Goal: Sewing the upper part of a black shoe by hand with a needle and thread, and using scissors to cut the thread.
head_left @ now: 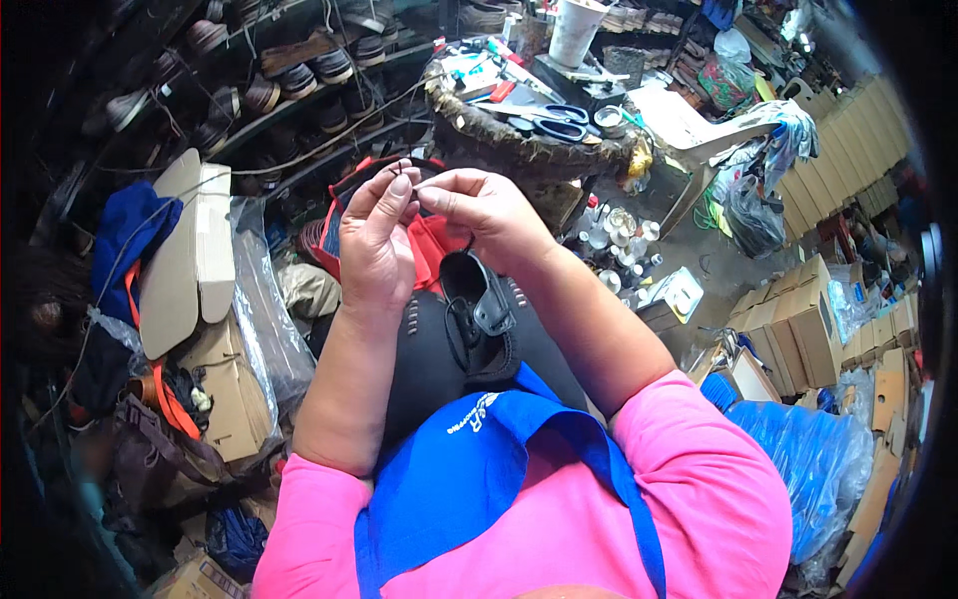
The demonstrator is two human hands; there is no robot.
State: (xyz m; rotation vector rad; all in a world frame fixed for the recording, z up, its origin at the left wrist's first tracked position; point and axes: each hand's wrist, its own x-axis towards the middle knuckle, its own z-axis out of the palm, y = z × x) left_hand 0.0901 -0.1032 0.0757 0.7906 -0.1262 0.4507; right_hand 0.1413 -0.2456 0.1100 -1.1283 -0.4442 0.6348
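Observation:
Raised over my lap, my left hand point(379, 235) pinches thumb against finger, with a short bit of thin dark cord point(399, 169) at the tips. Right beside it, my right hand point(481, 212) also has thumb and finger pressed together; whatever they grip is too small to make out. The two sets of fingertips almost meet. Below them a black shoe point(491, 311) lies on my lap, its opening showing and a thin dark lace point(457, 329) looped on it. Red cloth point(429, 245) lies behind my hands.
Ahead stands a round worktable point(559, 155) with scissors point(564, 122), a white bucket point(576, 35) and small tools. Several bottles point(619, 235) stand on the floor to the right. Shoe racks point(299, 85) rise at the far left; cardboard boxes point(788, 324) are stacked right.

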